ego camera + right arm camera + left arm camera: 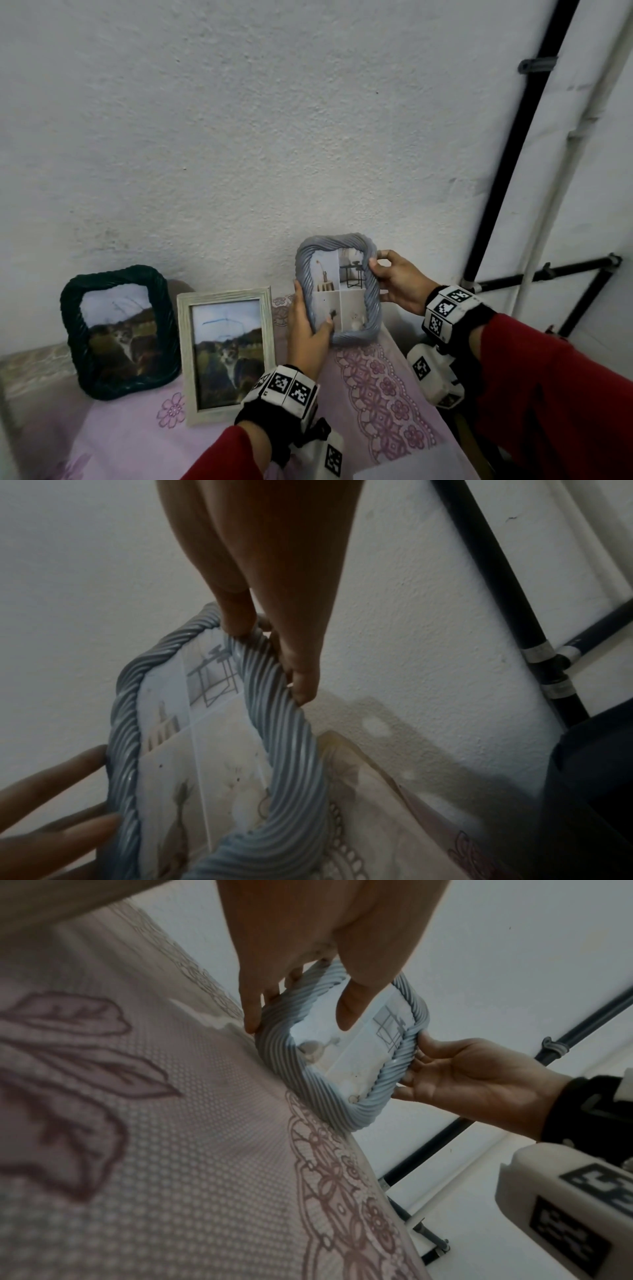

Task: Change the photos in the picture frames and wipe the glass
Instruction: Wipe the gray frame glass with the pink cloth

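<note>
A: Which step is judged to be in hand?

B: The blue-grey frame (338, 287) is held upright above the right end of the pink cloth (376, 394), near the wall (239, 137). Its left edge is gripped by the left hand (306, 334), thumb laid on the glass, fingers behind. Its right edge is pinched by the right hand (399, 284), thumb in front, fingers curled behind. Whether it is being lifted away or set back cannot be told.

A: What is held inside it?

B: A sheet of 4 pale interior pictures is seen behind the glass; it looks like a stock insert, so a change of photo is probably still owed here.

A: And the other frames?

B: 2 are stood on the cloth to the left: a dark green frame (120, 332) and, just beside it, a pale wooden frame (226, 353). A cat photo is held in each.

A: What is called for next?

B: Presumably the frame is to be turned over so the back can be opened. A firm 2-handed grip is needed, and the thumb may leave a mark on the glass to be wiped.
</note>
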A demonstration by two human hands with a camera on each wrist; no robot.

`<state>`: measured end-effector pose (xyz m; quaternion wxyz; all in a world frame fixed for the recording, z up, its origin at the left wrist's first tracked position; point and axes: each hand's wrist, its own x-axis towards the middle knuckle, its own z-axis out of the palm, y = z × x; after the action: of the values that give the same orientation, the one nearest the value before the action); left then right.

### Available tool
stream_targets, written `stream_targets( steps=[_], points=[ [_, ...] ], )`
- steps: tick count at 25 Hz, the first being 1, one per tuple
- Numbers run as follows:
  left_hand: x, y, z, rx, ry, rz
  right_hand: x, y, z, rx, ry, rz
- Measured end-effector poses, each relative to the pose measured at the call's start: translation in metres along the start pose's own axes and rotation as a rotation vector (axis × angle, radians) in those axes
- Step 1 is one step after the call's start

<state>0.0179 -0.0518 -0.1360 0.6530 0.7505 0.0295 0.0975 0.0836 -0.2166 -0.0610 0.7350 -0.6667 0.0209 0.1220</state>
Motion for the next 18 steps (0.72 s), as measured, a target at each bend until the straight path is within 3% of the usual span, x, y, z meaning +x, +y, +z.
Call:
stream_targets(
  steps=[4,13,18],
  points=[
    [-0.007,0.001,0.000,0.140,0.027,-0.012,-0.006,0.005,-0.001,-0.002,-0.004,-0.012],
    [-0.018,0.006,-0.005,0.131,0.018,-0.043,-0.015,0.006,-0.008,0.020,0.032,-0.017],
    [-0.020,0.008,-0.006,0.082,-0.007,-0.047,-0.022,0.000,-0.011,-0.096,0.084,-0.045]
  ],
)
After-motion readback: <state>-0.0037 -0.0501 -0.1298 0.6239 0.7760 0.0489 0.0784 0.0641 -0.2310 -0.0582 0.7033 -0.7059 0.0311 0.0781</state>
